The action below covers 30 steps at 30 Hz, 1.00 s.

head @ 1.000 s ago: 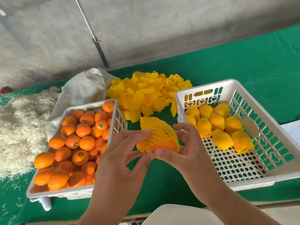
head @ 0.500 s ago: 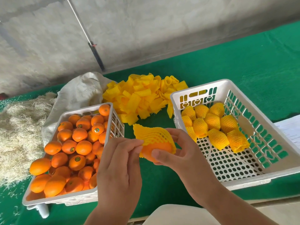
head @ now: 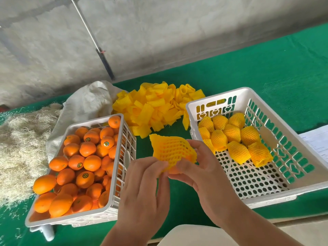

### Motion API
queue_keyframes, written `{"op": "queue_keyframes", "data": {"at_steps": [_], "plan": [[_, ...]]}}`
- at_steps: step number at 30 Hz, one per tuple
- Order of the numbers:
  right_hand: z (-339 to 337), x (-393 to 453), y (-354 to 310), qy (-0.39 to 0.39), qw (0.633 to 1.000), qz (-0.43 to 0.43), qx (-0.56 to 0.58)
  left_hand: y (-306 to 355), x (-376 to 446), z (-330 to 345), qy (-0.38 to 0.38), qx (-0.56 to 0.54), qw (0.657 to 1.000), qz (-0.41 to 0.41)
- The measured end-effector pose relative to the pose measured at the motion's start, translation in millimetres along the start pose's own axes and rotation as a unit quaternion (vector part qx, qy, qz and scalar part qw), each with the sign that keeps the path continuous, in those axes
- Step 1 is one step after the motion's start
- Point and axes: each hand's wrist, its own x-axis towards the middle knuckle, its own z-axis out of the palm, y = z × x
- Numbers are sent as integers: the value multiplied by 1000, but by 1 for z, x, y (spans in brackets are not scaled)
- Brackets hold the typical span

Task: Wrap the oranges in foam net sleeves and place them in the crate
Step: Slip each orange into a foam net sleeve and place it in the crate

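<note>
Left hand (head: 143,185) and right hand (head: 200,167) both pinching a foam net sleeve (head: 173,150) around an orange (head: 174,170), fingers curled; crate (head: 266,201) with wrapped oranges (head: 234,137) just right of the hands; bare oranges (head: 79,162) left

orange (head: 174,169) mostly under foam sleeve (head: 173,150)

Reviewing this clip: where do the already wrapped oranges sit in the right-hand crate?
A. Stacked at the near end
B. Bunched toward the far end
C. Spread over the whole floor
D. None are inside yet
B: the wrapped oranges cluster at the far end of the right crate, whose near perforated floor is bare.
</note>
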Motion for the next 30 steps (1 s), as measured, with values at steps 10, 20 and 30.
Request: {"op": "queue_keyframes", "data": {"at_steps": [10, 20, 30], "plan": [[-9, 1, -4, -95, 985, 92, 110, 9, 5, -6, -27, -137, 954, -265], [-15, 0, 1, -125, 989, 65, -53, 9, 13, -11, -48, -32, 974, -220], [-17, 2, 12, -1, 981, 13, -192, 1, 23, -18, -269, 143, 933, -192]]}}
